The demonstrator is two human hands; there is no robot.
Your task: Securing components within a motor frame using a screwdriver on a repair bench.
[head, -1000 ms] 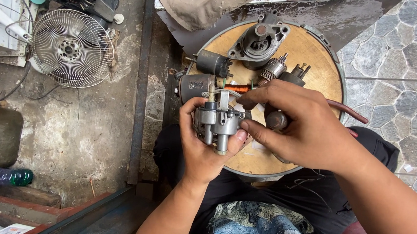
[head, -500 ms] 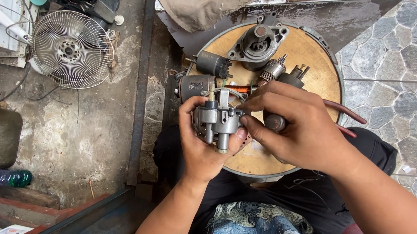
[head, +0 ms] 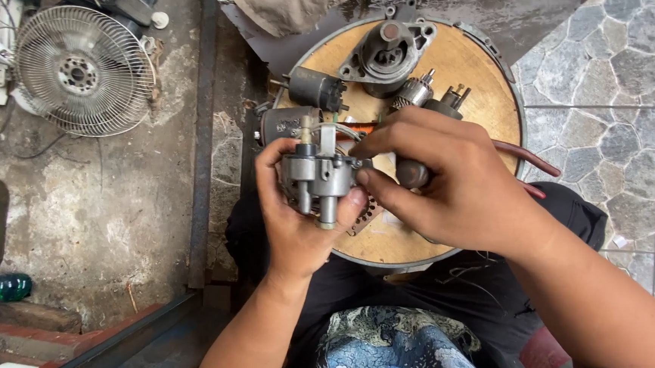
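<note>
Your left hand (head: 295, 220) is cupping the grey metal carburetor-like part (head: 318, 174); your right hand (head: 449, 180) is pinching, seemingly, its 3 o'clock edge.

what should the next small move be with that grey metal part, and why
Probably keep the left hand cradling the grey part and let the right hand work its fingertips along the part's right edge. Both hands already touch it above the round board, so no regrasp seems needed.

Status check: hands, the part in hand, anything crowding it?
Left hand grips grey metal housing. Right hand pinches its right edge. Motor parts on round board behind, not touching.
</note>
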